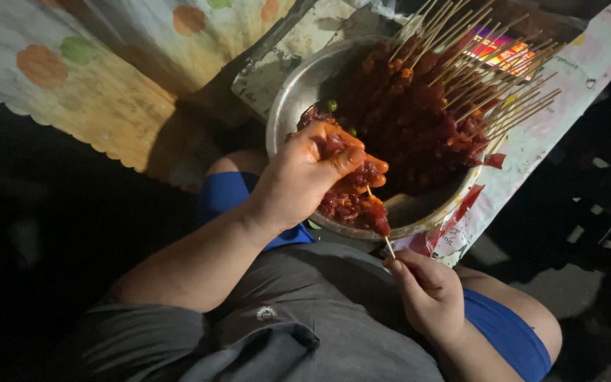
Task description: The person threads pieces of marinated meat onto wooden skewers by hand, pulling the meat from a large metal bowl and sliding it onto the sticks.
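Observation:
My left hand (304, 178), smeared with red marinade, grips a lump of red marinated meat (353, 199) and presses it onto a thin wooden skewer (387, 245). My right hand (429, 290) pinches the lower end of that skewer, just below the bowl's near rim. Behind both hands stands a large metal bowl (284, 113) full of dark red meat, with several finished skewers (461, 78) leaning fanwise against its far right side.
The bowl rests on a printed plastic sheet (567, 106) over a low surface. A patterned cloth with orange and green spots (93, 78) lies to the left. My knees in blue shorts (503, 329) and a grey shirt fill the bottom. Surroundings are dark.

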